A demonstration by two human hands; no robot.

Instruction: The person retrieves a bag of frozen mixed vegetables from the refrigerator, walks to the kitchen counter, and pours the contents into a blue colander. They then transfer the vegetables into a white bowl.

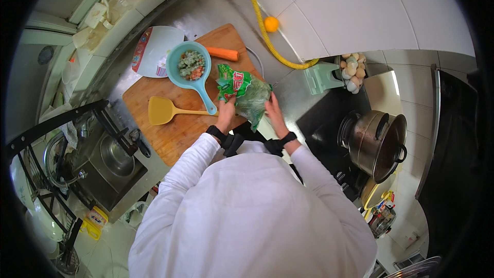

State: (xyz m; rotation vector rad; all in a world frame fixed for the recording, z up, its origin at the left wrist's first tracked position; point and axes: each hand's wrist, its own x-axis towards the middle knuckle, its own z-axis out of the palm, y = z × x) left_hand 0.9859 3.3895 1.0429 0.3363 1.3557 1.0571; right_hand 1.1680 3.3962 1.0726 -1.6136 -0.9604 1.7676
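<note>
A green and clear plastic food bag (pixel 252 94) with printed writing is held over the right side of a wooden cutting board (pixel 170 139). My left hand (pixel 227 112) grips its left lower edge, near the printed panel. At the bag's right side, my right hand (pixel 274 112) has its fingers and thumb against the plastic. Frosty diced vegetables (pixel 191 65), pale green and orange, lie in a light blue handled bowl (pixel 172 61) left of the bag. The bowl's handle points toward my left hand. A yellow spatula (pixel 162 111) lies on the board, its handle end hidden by that hand.
A peeled carrot (pixel 222 53) lies behind the bag. Beside the bowl is a white plate (pixel 162 42) with a patterned rim. A large steel pot (pixel 366 143) stands on the black stove (pixel 320 131), with a container of eggs (pixel 352 70) behind. The sink (pixel 117 156) is at left.
</note>
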